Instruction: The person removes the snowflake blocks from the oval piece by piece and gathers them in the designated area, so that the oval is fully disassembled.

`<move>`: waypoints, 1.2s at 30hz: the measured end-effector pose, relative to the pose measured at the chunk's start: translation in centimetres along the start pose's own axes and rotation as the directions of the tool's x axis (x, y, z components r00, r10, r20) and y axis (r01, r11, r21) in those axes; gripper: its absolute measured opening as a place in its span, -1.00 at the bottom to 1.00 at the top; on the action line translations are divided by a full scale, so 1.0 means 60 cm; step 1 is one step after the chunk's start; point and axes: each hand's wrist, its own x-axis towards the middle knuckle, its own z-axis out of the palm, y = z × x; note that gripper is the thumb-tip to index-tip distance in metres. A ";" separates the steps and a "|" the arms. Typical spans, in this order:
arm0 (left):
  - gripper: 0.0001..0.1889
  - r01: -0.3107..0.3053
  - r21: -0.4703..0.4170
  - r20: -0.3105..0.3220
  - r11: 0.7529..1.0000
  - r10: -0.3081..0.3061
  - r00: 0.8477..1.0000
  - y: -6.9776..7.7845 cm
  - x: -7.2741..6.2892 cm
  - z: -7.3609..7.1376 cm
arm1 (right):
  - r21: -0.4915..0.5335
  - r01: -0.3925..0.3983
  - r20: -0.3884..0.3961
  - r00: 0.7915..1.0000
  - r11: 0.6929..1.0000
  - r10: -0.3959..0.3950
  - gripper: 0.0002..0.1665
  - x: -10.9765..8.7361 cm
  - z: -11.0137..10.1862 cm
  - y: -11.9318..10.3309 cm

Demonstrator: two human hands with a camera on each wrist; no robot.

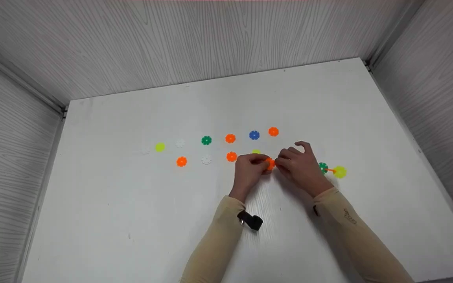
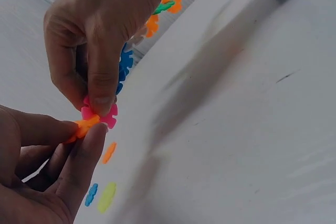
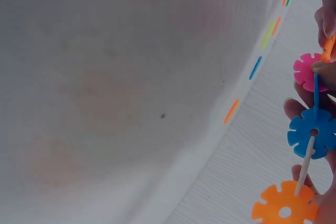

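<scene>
My left hand (image 1: 247,173) pinches an orange notched plastic disc (image 1: 270,163) between thumb and fingers. Facing it, my right hand (image 1: 302,167) grips a pink notched disc (image 3: 304,71). In the left wrist view the orange and pink discs meet at their edges; fingertips hide whether their slots interlock. From the pink one a chain of joined discs runs under the right hand: a blue disc (image 3: 302,129), a white disc (image 3: 304,166) seen edge-on and an orange chain disc (image 3: 270,203). Beyond the right wrist show a green disc (image 1: 323,167) and a yellow disc (image 1: 340,171) at the chain's end.
Loose discs lie in two rough rows on the white table (image 1: 151,220), among them a blue disc (image 1: 254,135), a green one (image 1: 206,140) and several orange ones. A yellow disc (image 1: 256,151) lies partly behind the left hand. Grained panels (image 1: 210,43) enclose the back and sides.
</scene>
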 end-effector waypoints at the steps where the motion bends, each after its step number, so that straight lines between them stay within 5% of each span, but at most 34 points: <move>1: -0.86 0.012 -0.010 0.006 1.000 -0.012 1.000 0.001 0.000 -0.001 | 0.003 0.005 -0.006 1.000 1.000 -0.005 -0.96 0.000 0.000 0.000; 12: -0.86 0.076 -0.037 0.034 0.996 -0.074 0.997 0.001 0.006 -0.010 | -0.012 0.032 -0.012 0.999 0.999 -0.032 -0.92 0.002 -0.001 0.000; 19: -0.88 0.039 0.004 0.008 0.999 -0.039 0.999 -0.001 0.004 -0.006 | -0.046 0.007 0.008 1.000 0.999 -0.006 -0.93 0.004 -0.003 -0.002; 27: -0.87 -0.005 -0.054 0.022 0.999 0.006 1.000 -0.004 0.000 0.002 | -0.089 0.000 0.010 1.000 0.996 0.001 -0.92 0.007 -0.007 0.000; 36: -0.85 -0.008 0.036 0.009 0.999 0.007 1.000 -0.011 0.000 0.003 | -0.081 0.034 0.046 0.998 0.996 -0.030 -0.90 0.003 -0.004 -0.001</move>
